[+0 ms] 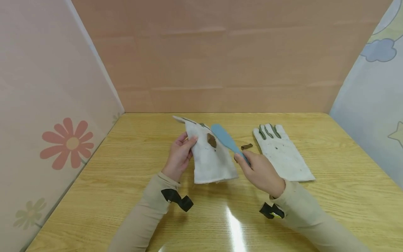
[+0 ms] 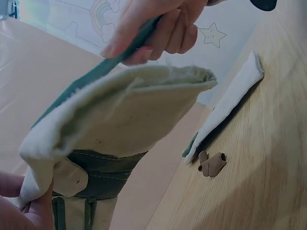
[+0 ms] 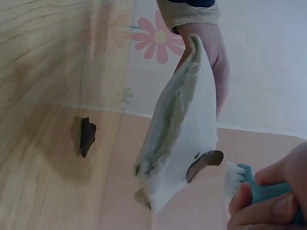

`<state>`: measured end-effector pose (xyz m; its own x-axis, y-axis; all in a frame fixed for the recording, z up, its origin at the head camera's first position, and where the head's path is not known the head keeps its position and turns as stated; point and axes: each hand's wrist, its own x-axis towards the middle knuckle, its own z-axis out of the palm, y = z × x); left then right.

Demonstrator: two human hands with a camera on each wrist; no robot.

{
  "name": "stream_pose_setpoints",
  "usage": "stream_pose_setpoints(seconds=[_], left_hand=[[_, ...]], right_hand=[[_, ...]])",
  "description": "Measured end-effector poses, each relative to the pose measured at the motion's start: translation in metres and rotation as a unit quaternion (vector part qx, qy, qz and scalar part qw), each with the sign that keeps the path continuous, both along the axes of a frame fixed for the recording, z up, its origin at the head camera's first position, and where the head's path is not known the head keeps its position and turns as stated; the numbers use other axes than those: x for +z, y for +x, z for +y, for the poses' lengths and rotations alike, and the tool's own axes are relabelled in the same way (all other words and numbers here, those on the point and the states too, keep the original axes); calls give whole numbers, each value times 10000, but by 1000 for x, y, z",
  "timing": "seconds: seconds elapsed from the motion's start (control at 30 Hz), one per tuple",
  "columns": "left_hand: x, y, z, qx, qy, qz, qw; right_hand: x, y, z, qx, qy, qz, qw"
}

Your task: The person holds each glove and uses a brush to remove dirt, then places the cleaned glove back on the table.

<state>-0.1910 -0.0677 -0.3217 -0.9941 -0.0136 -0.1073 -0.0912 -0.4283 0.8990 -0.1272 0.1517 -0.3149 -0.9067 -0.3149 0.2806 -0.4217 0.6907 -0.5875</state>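
Above the table, my left hand [image 1: 179, 156] grips a white work glove [image 1: 210, 164] by its edge, thumb on the near face. A brown flake [image 1: 211, 140] clings to that face and stands out from it in the right wrist view. My right hand [image 1: 262, 172] holds a blue brush [image 1: 225, 137] by its handle, its head close to the glove. White bristles [image 3: 234, 178] show in the right wrist view, apart from the flake there. The left wrist view shows the glove's other side, with a dark green band [image 2: 103, 170] across it.
A second white glove [image 1: 284, 150] with green between its fingers lies flat at the right of the wooden table [image 1: 126, 157]. Small dark specks dot it. Curled brown scraps [image 2: 212, 164] lie on the table between the two gloves. A pink-beige wall [image 1: 220, 63] stands behind.
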Motion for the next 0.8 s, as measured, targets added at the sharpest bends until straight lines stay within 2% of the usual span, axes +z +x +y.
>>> stream_pose_setpoints(seconds=[0.13,0.33,0.67,0.8], left_hand=[[1,0,0,-4,14,-1,10000],[2,-1,-4,113,49,-55,9999],[3,1,0,63,-36,-10,10000],[3,2,2,7,-15,3,10000]], right_hand=[[-1,0,-3,79,77,-154,9998],[-4,2,1,-34,199,-443,9988],[6,0,0,5,-147,20,9999],[4,-1,-5,150,-16,-23,9999]])
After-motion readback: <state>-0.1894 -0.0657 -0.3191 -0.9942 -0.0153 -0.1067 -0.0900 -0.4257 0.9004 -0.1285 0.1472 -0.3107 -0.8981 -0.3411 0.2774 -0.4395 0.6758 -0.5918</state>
